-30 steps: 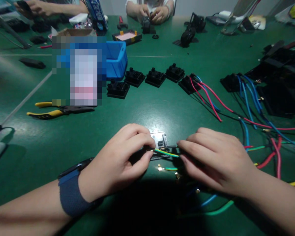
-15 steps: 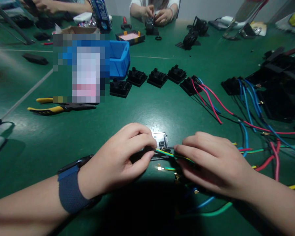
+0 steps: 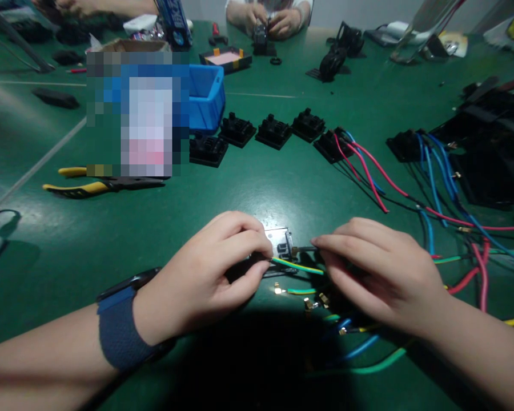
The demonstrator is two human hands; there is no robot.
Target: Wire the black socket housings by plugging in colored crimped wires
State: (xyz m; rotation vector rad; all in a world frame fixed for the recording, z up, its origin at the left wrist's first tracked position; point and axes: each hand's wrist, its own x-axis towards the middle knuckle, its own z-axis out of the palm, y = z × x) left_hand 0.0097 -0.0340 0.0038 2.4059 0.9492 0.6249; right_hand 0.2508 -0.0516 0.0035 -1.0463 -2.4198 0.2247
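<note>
My left hand is closed round a small black-framed socket module with a pale, shiny face, steadying it at the table. A yellow-green wire runs from beside the left fingertips towards the right, under my other hand. My right hand pinches a thin black wire whose brass end lies at the module's right edge; whether it is inserted I cannot tell. Below the hands lie loose wire ends with brass terminals, partly in shadow.
Several black socket modules stand in a row, the right ones carrying red and blue wires. Yellow-handled pliers lie at left near a blue bin. Across the table, another person's hands work on a black part.
My right hand has shifted slightly right and up, bringing the black wire's brass end into view. The yellow-green wire shows more of its length. My left hand stays at the module.
</note>
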